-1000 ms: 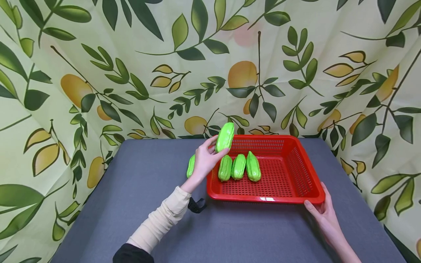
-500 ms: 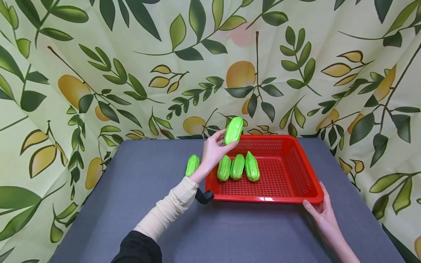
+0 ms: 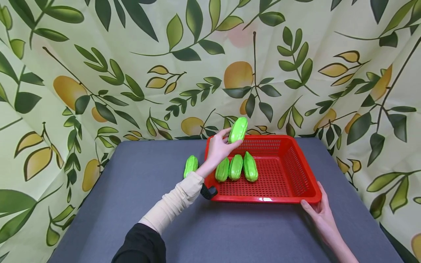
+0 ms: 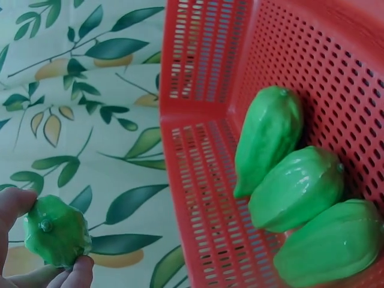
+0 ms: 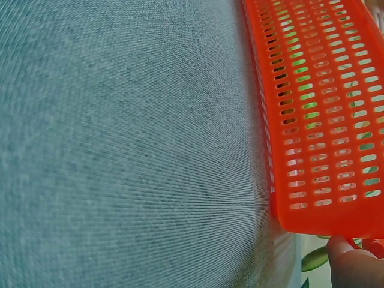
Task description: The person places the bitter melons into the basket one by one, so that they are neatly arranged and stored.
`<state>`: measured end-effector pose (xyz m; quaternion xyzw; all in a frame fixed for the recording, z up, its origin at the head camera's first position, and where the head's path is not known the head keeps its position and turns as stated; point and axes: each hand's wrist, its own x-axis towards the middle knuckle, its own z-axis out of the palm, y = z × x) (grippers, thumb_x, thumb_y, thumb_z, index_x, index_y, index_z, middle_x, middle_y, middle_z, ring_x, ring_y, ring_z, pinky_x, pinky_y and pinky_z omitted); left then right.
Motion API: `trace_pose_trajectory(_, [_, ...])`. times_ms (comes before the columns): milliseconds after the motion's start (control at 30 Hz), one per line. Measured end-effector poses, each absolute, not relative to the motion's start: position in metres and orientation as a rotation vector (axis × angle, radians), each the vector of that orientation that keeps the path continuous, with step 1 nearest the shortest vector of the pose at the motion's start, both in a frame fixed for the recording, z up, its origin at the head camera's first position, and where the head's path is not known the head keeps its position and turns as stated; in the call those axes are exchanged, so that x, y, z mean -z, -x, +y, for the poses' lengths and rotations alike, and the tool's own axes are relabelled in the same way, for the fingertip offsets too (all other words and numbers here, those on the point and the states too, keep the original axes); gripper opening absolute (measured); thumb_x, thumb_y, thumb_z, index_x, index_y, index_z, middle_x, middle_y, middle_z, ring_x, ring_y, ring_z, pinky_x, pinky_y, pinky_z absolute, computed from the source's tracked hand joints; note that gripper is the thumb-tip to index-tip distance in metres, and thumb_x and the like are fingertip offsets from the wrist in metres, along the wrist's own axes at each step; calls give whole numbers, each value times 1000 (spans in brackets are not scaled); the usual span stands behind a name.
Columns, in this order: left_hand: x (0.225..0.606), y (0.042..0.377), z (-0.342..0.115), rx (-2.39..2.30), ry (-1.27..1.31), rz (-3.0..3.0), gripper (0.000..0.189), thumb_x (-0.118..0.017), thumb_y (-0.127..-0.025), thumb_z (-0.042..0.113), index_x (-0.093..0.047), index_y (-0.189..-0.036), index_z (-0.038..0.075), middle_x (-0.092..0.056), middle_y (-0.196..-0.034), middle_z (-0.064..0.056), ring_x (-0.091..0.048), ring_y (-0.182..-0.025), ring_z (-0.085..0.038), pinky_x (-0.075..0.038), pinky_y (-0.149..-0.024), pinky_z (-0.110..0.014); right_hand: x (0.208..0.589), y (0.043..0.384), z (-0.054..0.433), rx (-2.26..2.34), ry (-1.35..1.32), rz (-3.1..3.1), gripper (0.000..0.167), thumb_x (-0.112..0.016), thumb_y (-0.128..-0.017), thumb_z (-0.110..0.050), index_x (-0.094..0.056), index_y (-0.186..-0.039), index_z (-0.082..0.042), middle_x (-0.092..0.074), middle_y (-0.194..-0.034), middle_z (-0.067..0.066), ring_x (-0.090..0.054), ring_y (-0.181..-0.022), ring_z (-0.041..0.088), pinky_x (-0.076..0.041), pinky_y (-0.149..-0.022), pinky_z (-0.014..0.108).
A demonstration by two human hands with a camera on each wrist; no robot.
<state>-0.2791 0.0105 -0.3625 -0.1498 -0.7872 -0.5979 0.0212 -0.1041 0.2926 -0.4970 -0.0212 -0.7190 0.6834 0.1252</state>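
1 green vegetable (image 3: 238, 130) in left hand (image 3: 219, 147)

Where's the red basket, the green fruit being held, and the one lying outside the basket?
Red basket (image 3: 250, 199), head view: front rim.
Held green fruit (image 3: 238, 130), head view: middle of its side.
Outside green fruit (image 3: 190, 165), head view: its visible middle.

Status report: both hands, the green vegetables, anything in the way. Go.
Left hand holds green vegetable, raised by red basket. Right hand grips basket's near right corner. Three more vegetables inside, a fifth outside, left. Nothing seen blocking.
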Motion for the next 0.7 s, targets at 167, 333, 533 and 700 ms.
trace_pose_trajectory(167, [364,284,18,1778,475,-2498,60,-76,-80,21,-53,-134,8,-64,-122,-15,-66,-107,-25,-57,-76,-28,496,104,293,-1991,78,-2100,84,-53,-94,-1,4,-153,-20,-13,-153,7,-37,-116,-19,-33,-89,-4])
trace_pose_trajectory(333, [365,290,29,1718,498,-2534,60,-76,-79,22,-54,-133,8,-64,-122,-14,-66,-106,-24,-57,-76,-25,496,104,293,-1993,74,-2092,84,-53,-94,0,4,-153,-19,-13,-153,8,-37,-117,-19,-33,-89,-4])
trace_pose_trajectory(533, [367,295,42,1634,523,-2582,59,-77,-79,25,-55,-132,10,-66,-121,-9,-68,-104,-20,-55,-73,-20,496,103,293,-2003,59,-2077,84,-52,-94,0,4,-153,-18,-13,-153,7,-37,-117,-19,-34,-90,-3])
trace_pose_trajectory(700, [371,298,49,1607,558,-2605,59,-77,-79,25,-55,-132,10,-66,-120,-9,-68,-104,-18,-53,-69,-18,496,103,292,-2010,38,-2060,84,-52,-93,2,3,-153,-17,-15,-152,6,-38,-118,-18,-34,-90,-3])
